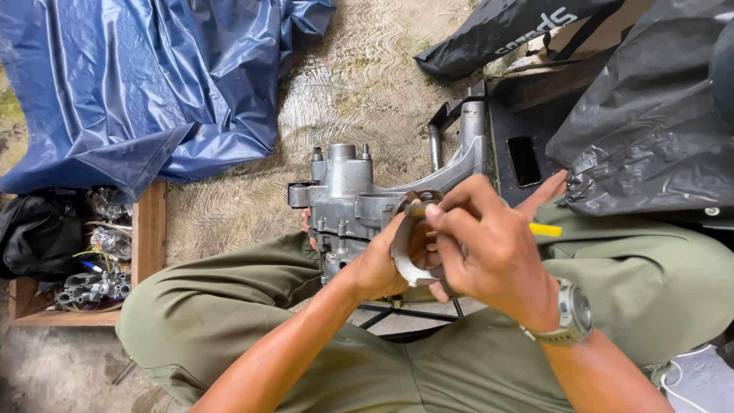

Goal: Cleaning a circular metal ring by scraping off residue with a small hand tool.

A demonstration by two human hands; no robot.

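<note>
- We grip a curved metal shoe in our left hand, fingers wrapped round its edge, steadying it over our lap, just near of the grey casing;
- our right hand pinches a yellow-ended tool, tip against the shoe's far end;
- far right, a black bag bears white lettering; a blue tarp lies far left; a wooden tray of parts sits left.

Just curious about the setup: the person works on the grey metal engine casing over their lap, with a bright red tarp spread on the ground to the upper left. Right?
Not quite. The head view shows the tarp is blue, not red. The rest holds: the grey metal engine casing sits over the lap.
</note>
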